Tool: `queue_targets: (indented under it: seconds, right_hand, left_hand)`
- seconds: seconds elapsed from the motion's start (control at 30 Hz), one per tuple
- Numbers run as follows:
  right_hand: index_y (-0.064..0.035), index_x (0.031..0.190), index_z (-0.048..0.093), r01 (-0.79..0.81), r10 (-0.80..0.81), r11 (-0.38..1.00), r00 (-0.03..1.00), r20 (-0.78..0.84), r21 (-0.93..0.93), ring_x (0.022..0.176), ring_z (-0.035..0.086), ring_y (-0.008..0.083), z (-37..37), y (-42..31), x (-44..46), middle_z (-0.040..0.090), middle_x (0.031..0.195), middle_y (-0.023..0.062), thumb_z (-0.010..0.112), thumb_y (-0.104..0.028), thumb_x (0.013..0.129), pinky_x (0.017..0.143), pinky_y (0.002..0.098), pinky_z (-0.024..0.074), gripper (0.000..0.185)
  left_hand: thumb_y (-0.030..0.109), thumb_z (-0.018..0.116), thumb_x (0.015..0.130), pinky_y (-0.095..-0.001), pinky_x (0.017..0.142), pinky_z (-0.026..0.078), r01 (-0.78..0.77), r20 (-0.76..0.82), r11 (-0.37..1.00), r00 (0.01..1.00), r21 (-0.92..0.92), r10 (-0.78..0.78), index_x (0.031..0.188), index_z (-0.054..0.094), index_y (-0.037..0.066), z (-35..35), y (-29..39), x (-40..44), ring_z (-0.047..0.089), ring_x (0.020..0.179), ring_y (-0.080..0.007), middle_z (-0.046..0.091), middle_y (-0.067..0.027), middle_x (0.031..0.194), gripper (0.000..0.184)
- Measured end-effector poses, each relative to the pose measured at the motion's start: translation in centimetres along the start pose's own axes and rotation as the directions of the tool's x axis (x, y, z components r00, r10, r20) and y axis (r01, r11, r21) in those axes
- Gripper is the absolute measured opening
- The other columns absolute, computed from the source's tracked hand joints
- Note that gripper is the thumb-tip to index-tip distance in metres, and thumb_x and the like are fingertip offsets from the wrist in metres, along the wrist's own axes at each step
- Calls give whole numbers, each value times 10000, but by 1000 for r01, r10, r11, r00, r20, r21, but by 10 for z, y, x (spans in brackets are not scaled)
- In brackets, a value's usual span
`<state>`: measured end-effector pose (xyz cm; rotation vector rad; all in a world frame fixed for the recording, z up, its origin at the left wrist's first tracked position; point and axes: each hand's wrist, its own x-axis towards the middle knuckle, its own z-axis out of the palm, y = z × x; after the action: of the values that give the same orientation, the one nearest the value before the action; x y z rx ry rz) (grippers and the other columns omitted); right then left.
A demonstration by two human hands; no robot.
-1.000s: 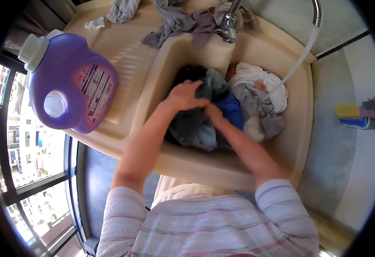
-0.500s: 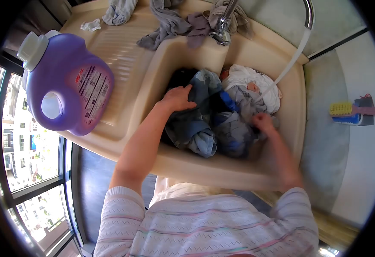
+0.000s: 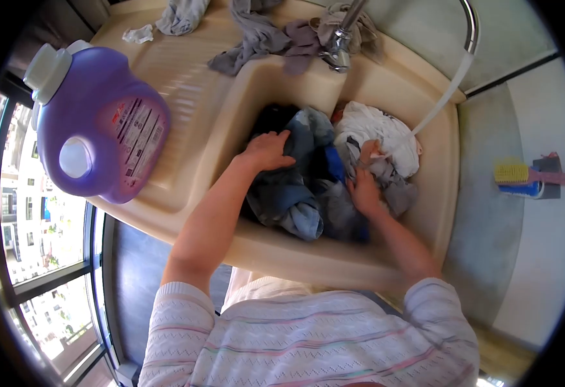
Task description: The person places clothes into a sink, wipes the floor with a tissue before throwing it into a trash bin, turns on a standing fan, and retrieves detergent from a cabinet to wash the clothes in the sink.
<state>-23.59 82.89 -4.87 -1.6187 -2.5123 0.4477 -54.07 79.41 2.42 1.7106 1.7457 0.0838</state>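
Observation:
Wet clothes fill the beige sink [image 3: 447, 213]. My left hand [image 3: 269, 152] lies on the dark blue-grey garment [image 3: 305, 138] at the basin's left, its fingers spread. Further right, my right hand [image 3: 365, 190] rests with parted fingers on the grey cloth [image 3: 395, 190], beside a bit of blue fabric [image 3: 335, 164]. White cloth [image 3: 376, 129] is heaped at the back right of the basin. Water runs from the curved spout [image 3: 471, 29] onto the white and grey clothes.
On the left ledge stands a large purple detergent bottle [image 3: 95, 122]. Grey cloths [image 3: 253, 39] and a small white scrap [image 3: 138, 34] lie along the back. A metal tap [image 3: 338, 51] rises behind the basin. Brushes [image 3: 521, 175] hang at the right wall.
My right hand went from beside my left hand to the right over the grey cloth, then came partly back left. My left hand shifted slightly. The blue fabric is now less exposed.

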Motion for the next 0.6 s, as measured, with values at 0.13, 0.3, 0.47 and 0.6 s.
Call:
queue_targets:
  seconds: [0.13,0.3,0.47,0.6]
  right_hand:
    - [-24,1061,472,36,-39,992,999,-31,-118,918,533,373,24,18,16,533,1007,202,578,-192,768,739,448,448,354]
    - [-15,1103,477,43,51,969,930,364,-245,836,590,332,-10,9,77,601,944,166,589,-207,757,717,422,482,411]
    - [-26,1098,520,255,-305,896,949,86,363,941,575,346,-38,-57,126,599,1018,176,639,-359,732,810,408,457,508]
    - [13,1135,494,438,-446,893,892,69,104,1047,508,391,65,-115,153,500,1170,260,621,-501,728,906,412,399,668]
  left_hand:
    - [480,659,673,-387,977,344,22,2,1000,1000,9,-22,1342,291,28,-6,12,-12,419,1168,-339,435,-215,1254,887]
    - [276,674,611,-429,777,474,-13,-36,992,999,123,18,1105,525,21,14,-4,4,579,919,-328,610,-183,955,575]
    - [175,626,556,-411,713,488,-69,146,998,987,-7,70,800,645,24,-7,2,-3,608,830,-311,621,-184,790,288]
    - [204,606,552,-398,688,496,-131,210,991,969,-2,128,752,671,26,-12,-4,-6,624,791,-306,636,-180,791,275]
